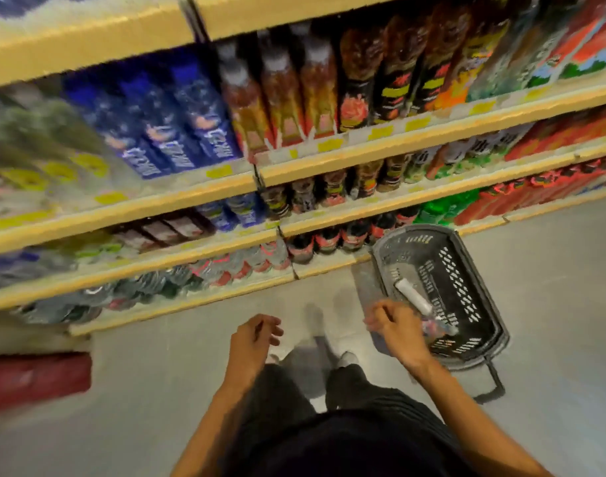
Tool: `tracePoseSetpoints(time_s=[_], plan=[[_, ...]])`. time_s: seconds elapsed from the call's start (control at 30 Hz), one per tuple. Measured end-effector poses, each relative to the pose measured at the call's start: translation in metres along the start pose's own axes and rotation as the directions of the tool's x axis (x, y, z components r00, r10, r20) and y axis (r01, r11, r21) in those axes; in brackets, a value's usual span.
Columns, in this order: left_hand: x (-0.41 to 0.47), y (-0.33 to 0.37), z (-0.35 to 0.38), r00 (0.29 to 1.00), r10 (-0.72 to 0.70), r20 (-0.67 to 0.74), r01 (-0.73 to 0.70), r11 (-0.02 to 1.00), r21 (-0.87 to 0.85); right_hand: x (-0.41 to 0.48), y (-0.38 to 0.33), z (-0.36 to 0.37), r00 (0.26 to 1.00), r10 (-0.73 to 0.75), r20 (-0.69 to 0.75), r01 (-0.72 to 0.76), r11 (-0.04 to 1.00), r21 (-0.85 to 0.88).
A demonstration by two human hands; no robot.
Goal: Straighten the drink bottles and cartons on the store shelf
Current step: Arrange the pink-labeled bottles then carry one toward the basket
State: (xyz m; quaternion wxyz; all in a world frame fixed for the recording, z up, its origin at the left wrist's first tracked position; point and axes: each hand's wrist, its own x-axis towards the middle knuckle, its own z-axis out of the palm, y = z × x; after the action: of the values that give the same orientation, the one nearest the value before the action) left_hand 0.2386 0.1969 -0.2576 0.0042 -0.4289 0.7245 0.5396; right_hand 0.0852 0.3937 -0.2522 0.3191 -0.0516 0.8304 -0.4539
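The whole view is motion-blurred. Rows of drink bottles and cartons fill the yellow-edged shelves: blue cartons [177, 132], dark brown bottles [360, 84], red-labelled cola bottles [329, 241] and clear bottles [177, 280] low down. My left hand [255, 335] hangs over the floor with loosely curled fingers and nothing in it. My right hand [396, 327] hovers with fingers curled at the near rim of a black shopping basket [466, 256]. A small blurred bottle [441, 328] shows just past its fingers; whether the hand grips it is unclear.
The basket stands on the grey floor [552, 304] against the bottom shelf, with a white-gripped handle [413, 294] across it. My feet [346, 358] are about a step back from the shelf. A dark red object [36, 376] sticks out at the lower left.
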Motion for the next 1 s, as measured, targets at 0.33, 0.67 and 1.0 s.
tracePoseSetpoints(time_s=[0.33,0.67,1.0], plan=[[-0.080,-0.117,-0.169,0.897,-0.179,-0.405,0.077,0.963,-0.257,-0.036,-0.091,0.192,0.879,-0.274,0.389,0.344,0.931,-0.121],[-0.137,-0.217,-0.343,0.750,-0.259,-0.609,0.051,0.940,-0.338,-0.100,-0.155,0.407,0.770,-0.248,0.588,0.352,0.934,-0.067],[-0.068,-0.238,-0.484,0.692,-0.228,-0.685,-0.057,0.929,-0.366,-0.085,-0.253,0.557,0.744,-0.306,0.594,0.420,0.906,-0.058]])
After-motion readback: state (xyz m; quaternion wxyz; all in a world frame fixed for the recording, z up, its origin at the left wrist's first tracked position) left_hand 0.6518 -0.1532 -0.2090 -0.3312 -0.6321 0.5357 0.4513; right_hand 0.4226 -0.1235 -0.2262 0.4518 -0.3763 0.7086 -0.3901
